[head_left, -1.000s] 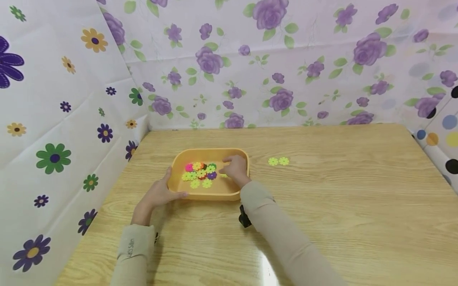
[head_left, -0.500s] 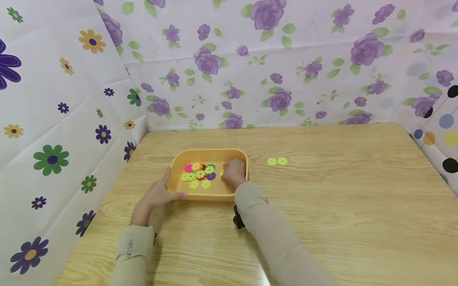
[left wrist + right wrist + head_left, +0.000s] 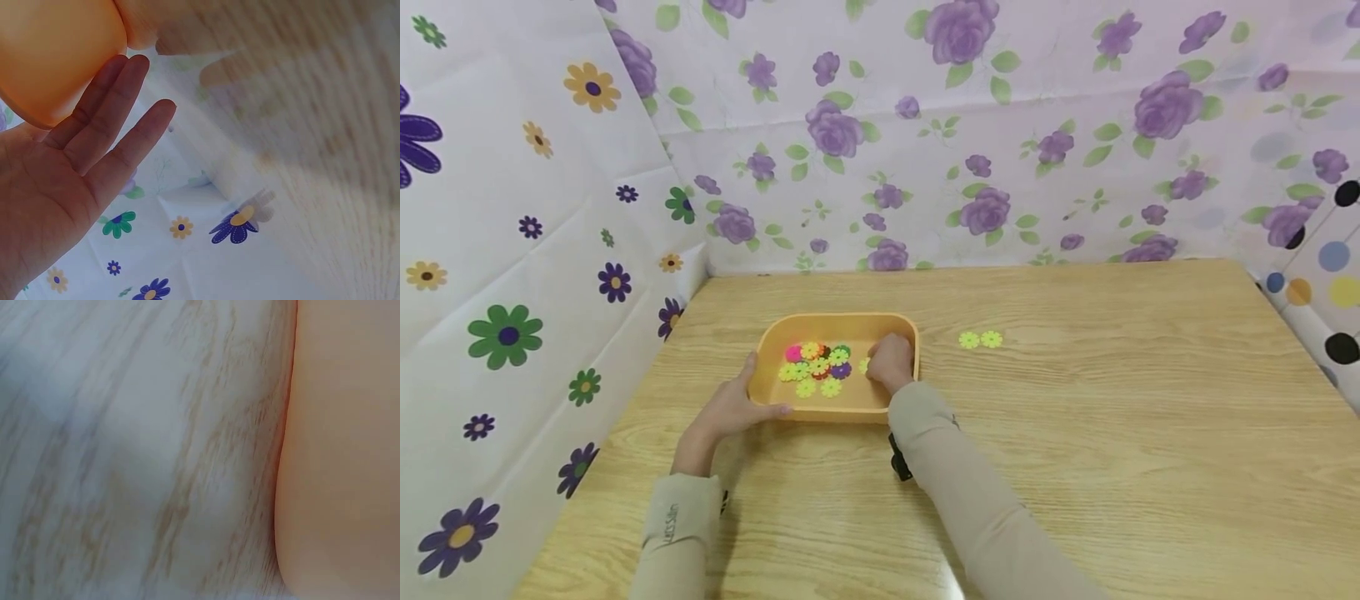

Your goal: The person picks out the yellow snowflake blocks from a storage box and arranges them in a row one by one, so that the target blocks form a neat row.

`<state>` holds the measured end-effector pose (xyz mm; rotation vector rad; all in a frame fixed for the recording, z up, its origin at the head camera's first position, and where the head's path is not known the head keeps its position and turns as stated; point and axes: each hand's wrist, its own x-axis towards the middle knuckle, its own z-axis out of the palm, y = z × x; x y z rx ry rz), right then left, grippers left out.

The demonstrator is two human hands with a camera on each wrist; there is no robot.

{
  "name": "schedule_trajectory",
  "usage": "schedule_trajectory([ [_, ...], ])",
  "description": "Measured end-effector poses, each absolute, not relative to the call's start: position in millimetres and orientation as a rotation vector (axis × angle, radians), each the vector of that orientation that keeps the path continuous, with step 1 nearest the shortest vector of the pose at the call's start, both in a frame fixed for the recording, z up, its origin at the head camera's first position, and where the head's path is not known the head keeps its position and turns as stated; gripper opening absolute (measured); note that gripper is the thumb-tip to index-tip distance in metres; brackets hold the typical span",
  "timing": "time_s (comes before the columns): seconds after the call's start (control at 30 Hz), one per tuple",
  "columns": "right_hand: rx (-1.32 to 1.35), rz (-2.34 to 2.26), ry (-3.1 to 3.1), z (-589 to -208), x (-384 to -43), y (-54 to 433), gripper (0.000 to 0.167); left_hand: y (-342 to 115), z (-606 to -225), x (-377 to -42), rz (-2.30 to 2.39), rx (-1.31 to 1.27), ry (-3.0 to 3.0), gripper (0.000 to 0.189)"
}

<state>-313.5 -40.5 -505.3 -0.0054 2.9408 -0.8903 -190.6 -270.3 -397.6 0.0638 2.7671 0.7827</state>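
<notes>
Left hand (image 3: 730,407) wide, fingers nearly straight, touching the left end of the orange tray (image 3: 842,414), thumb at its near rim; clustered flower-shaped pieces (image 3: 818,367) lie in the tray between the hands; one yellow piece (image 3: 864,366) shows just left of the right hand (image 3: 892,363), which is inside the tray's right end, fingertips hidden, grip impossible to tell; two yellow-green pieces (image 3: 992,339) lie on the desk (image 3: 1112,417), farther right.
</notes>
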Motion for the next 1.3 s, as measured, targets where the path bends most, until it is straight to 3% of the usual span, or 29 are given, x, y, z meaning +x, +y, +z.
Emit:
schedule_trajectory([
  [0.1,0.017,-0.936,2.876,-443,-271,-34,0.028,-271,-398,-190,0.779,0.065,2.774,0.119],
  [0.2,-0.003,-0.931,2.904,-425,-255,-31,0.025,-271,-399,-190,0.775,0.080,2.782,0.119],
  [0.57,-0.045,-0.983,2.867,-427,-255,-33,0.017,-272,-400,-190,0.786,0.078,2.776,0.117],
  [0.8,-0.059,-1.279,2.753,-430,-256,-33,0.007,-271,-400,-191,0.798,0.070,2.774,0.118],
  [1.3,-0.001,-1.713,2.366,-424,-253,-31,0.009,-270,-398,-190,0.799,0.079,2.774,0.121],
])
